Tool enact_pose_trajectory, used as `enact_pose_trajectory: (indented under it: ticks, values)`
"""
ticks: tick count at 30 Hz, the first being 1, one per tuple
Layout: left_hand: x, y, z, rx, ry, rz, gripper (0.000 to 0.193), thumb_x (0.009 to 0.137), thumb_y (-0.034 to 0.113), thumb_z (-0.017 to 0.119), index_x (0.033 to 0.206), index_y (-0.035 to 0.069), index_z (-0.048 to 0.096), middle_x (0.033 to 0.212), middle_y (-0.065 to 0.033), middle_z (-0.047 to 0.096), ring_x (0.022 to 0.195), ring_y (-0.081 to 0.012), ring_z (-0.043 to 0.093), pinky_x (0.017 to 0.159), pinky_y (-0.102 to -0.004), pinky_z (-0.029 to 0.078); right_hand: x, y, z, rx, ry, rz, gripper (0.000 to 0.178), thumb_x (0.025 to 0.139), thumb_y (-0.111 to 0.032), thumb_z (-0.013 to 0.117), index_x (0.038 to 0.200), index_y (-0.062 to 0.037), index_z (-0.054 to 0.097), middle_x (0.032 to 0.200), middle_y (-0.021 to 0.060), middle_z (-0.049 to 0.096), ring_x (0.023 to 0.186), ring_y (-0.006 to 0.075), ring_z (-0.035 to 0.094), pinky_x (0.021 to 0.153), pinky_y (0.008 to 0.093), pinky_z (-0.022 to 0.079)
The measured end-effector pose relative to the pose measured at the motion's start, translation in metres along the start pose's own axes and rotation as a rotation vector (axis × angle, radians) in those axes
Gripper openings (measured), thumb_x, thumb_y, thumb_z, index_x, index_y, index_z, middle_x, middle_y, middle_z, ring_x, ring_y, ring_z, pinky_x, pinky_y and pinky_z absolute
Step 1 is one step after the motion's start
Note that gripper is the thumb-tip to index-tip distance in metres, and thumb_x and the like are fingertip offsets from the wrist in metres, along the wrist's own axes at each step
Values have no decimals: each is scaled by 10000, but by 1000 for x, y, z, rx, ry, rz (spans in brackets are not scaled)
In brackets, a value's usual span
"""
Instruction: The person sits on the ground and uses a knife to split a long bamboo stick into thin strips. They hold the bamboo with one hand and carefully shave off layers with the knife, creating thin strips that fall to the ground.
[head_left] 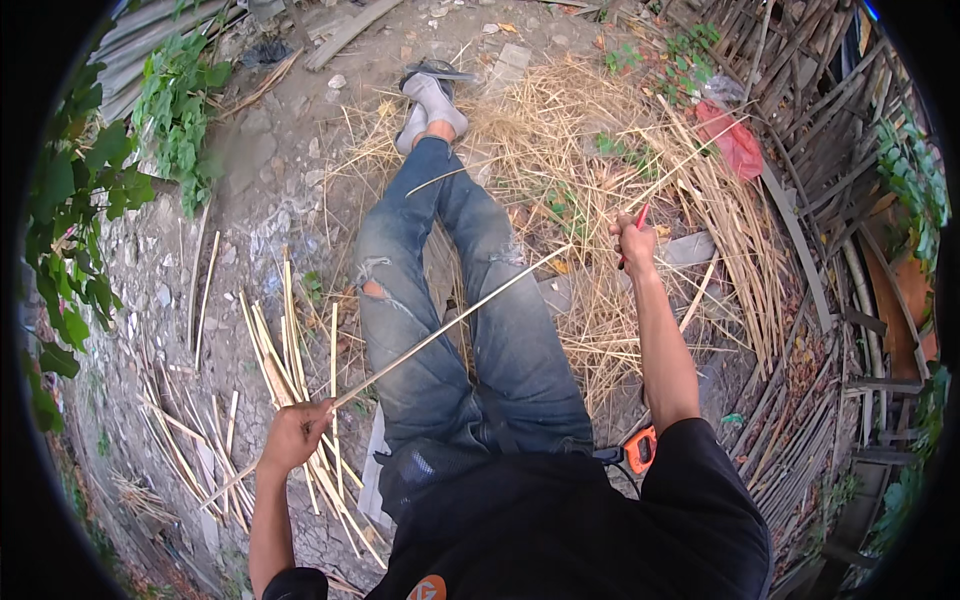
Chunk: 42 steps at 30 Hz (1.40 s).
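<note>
My left hand (297, 435) is closed round one end of a long, pale bamboo strip (455, 322). The strip slants up to the right across my jeans, and its far tip stops short of my right hand. In my right hand (636, 246) a slim red-handled tool (642, 214) is gripped, beside my right knee; no blade can be made out. A thin pale strip (690, 168) stretches from near that hand to the upper right; whether the fingers hold it is unclear. Several split bamboo strips (285, 350) lie on the ground by my left hand.
My legs (410, 290) stretch out ahead, crossed at the ankles. Straw-like shavings (570, 130) cover the ground beyond and right. A strip bundle (745, 240), a red plastic bag (728, 138) and a stick fence (800, 110) stand right. An orange device (640, 450) sits by my right hip. Leaves (100, 180) hang left.
</note>
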<state>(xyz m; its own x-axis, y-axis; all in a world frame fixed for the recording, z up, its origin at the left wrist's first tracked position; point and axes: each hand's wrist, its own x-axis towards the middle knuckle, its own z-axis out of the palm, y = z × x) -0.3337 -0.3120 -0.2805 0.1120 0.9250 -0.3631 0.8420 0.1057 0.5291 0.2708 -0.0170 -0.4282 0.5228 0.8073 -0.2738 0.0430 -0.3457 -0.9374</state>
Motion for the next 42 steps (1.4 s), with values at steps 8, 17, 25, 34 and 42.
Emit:
enact_pose_trajectory:
  ticks: [8, 17, 25, 34, 42]
  values:
    - [2, 5, 10, -70, 28, 8, 272, 950, 143, 702, 1178, -1, 737, 912, -230, 727, 810, -355, 725, 771, -388, 565, -117, -19, 14, -819, -362, -365, 653, 1056, -556, 420, 945, 30, 687, 827, 274, 700, 803, 445, 690, 771, 505, 529]
    - [-5, 5, 16, -48, 52, 125, 273, 933, 114, 703, 1176, -6, 735, 871, -232, 707, 746, -361, 691, 719, -404, 550, -94, 30, 26, -958, -233, -335, 675, 1074, -551, 393, 999, 49, 693, 836, 310, 696, 818, 476, 690, 802, 545, 537]
    - [10, 7, 36, -94, 46, 115, 281, 931, 86, 704, 1192, -19, 724, 772, -225, 644, 663, -339, 636, 643, -410, 503, -139, 1, 55, -977, -392, -503, 649, 1065, -563, 402, 1015, 9, 706, 849, 307, 702, 849, 502, 688, 801, 565, 543]
    - [-33, -36, 35, -123, 65, 46, 243, 957, 118, 692, 1152, -21, 736, 682, -176, 569, 604, -278, 564, 604, -360, 466, 27, 46, -110, -898, 134, -246, 709, 1083, -536, 380, 918, 70, 708, 824, 338, 680, 815, 451, 707, 734, 516, 532]
    - [6, -11, 48, -87, 73, 111, 256, 937, 89, 695, 1165, -23, 731, 754, -201, 650, 646, -327, 628, 633, -401, 500, -158, -12, 32, -829, -492, -425, 618, 1060, -530, 458, 978, 29, 708, 830, 318, 689, 840, 468, 698, 793, 539, 536]
